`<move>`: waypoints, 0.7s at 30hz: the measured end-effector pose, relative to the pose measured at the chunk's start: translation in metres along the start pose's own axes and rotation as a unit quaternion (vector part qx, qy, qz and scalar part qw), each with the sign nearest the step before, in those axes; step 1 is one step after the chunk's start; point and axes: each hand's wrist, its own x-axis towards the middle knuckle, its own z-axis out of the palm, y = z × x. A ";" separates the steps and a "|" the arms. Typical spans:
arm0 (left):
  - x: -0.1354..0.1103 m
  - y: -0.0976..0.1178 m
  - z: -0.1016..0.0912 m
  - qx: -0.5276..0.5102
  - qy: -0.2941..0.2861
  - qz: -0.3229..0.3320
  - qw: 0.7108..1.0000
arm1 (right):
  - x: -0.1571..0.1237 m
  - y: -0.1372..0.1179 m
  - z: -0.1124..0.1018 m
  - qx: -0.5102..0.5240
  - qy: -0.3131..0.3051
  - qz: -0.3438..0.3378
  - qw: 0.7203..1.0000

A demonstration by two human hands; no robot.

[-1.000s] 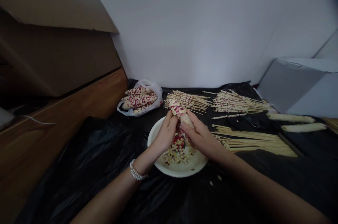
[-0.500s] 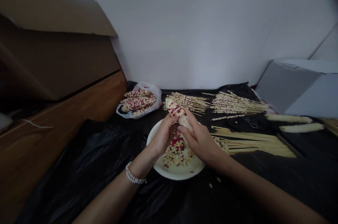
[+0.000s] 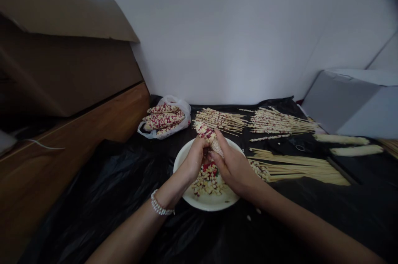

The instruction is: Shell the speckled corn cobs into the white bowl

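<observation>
Over a white bowl [image 3: 209,206], a partly stripped corn cob [image 3: 206,132] with cream and dark red kernels is held tilted between both hands. My left hand [image 3: 195,158] is closed on its left side, thumb pressed to the kernels. Around the bare lower part of the cob, my right hand [image 3: 231,164] is wrapped, its fingers partly hidden behind it. Loose corn kernels [image 3: 207,185] lie in the bowl below, over a red and green pattern on its bottom.
A plastic bag [image 3: 183,104] of corn cobs stands at the back left. Kernel-threaded skewers [image 3: 273,123] lie in bundles at the back, with bare sticks [image 3: 304,168] and stripped cobs [image 3: 356,150] at right. Black plastic sheeting [image 3: 102,189] covers the surface; a cardboard box [image 3: 71,69] is at left.
My left hand has shifted slightly up and right, its thumb now against the kernels. The cob sits a little lower, its bare part more covered by my hands.
</observation>
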 end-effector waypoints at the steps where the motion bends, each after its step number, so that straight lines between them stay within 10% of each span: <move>1: 0.000 0.000 0.000 0.000 -0.001 -0.001 1.000 | 0.000 0.000 0.000 0.010 -0.003 0.004 1.000; 10: 0.003 0.002 -0.004 -0.052 -0.064 0.012 0.997 | 0.005 0.002 -0.009 0.072 0.006 0.026 0.997; 21: 0.003 -0.013 0.002 -0.014 -0.011 0.057 0.998 | 0.001 -0.001 -0.001 -0.014 0.026 0.021 0.999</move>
